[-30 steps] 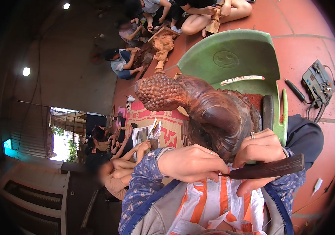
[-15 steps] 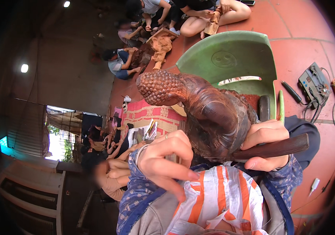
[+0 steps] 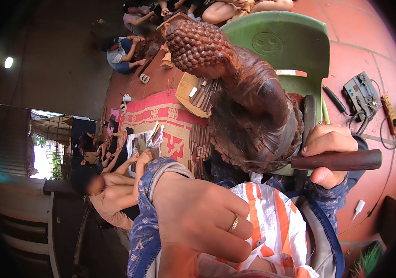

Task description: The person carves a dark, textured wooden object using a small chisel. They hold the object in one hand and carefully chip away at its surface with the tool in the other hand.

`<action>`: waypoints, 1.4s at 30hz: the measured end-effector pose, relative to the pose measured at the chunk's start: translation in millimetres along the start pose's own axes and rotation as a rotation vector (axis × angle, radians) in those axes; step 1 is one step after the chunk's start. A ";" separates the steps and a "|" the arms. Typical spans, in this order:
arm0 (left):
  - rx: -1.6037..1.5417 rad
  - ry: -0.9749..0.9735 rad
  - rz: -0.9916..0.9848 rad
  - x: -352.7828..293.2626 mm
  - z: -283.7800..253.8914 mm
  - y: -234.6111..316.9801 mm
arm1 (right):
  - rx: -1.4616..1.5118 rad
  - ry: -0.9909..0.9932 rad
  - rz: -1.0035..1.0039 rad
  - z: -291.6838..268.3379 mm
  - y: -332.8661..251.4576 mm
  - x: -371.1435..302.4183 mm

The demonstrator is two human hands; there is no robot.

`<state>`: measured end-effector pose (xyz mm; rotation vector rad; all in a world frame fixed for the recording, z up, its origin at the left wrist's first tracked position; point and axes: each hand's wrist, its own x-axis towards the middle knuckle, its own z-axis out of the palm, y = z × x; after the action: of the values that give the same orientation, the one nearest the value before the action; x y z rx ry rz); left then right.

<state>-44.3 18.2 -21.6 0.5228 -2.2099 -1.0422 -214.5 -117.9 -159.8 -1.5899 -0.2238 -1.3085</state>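
A dark, reddish-brown carved wooden figure (image 3: pixel 253 97) with a knobbed head stands tilted in front of me. My right hand (image 3: pixel 330 153) grips the dark wooden handle of a carving chisel (image 3: pixel 336 160); its thin blade points left, close to the figure's base. I cannot tell whether the blade touches the wood. My left hand (image 3: pixel 202 208), with a ring on one finger, is closed over my lap, apart from the figure. Its fingertips are hidden, so what it holds, if anything, does not show. Beneath it lies an orange-and-white striped cloth (image 3: pixel 279 208).
Behind the figure is a green plastic chair-like piece (image 3: pixel 295 41) with a moulded smiling face. A grey control box (image 3: pixel 362 95) with cables and a power strip (image 3: pixel 389 113) lie right. Wooden-handled tools (image 3: pixel 200 146) lie by a red mat (image 3: pixel 149 111). Several people sit working left and far.
My left hand has drawn nearer over my lap, its fingers curling in. The figure appears more upright. The chisel has shifted right in the picture, and its blade now shows.
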 end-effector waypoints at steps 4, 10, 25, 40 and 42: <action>-0.038 0.017 0.071 -2.1 -1.7 -1.2 | -0.015 -0.015 0.015 0.8 1.3 -3.7; 0.015 0.299 0.423 2.2 27.0 -9.1 | -0.004 0.023 0.048 5.8 -1.2 -7.2; 0.081 0.043 0.496 -38.3 -16.9 -11.8 | -0.032 0.154 0.117 18.6 -1.6 -17.0; 0.162 0.289 -0.358 -95.9 -11.8 -69.0 | -0.056 -0.036 0.125 43.5 6.6 0.2; 0.165 0.296 -0.349 -100.9 -14.0 -70.7 | -0.069 -0.017 0.151 49.6 5.2 1.3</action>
<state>44.0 26.5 -108.2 1.0949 -1.9893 -0.8853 -179.6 -82.4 -156.3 -1.6436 -0.0680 -1.1972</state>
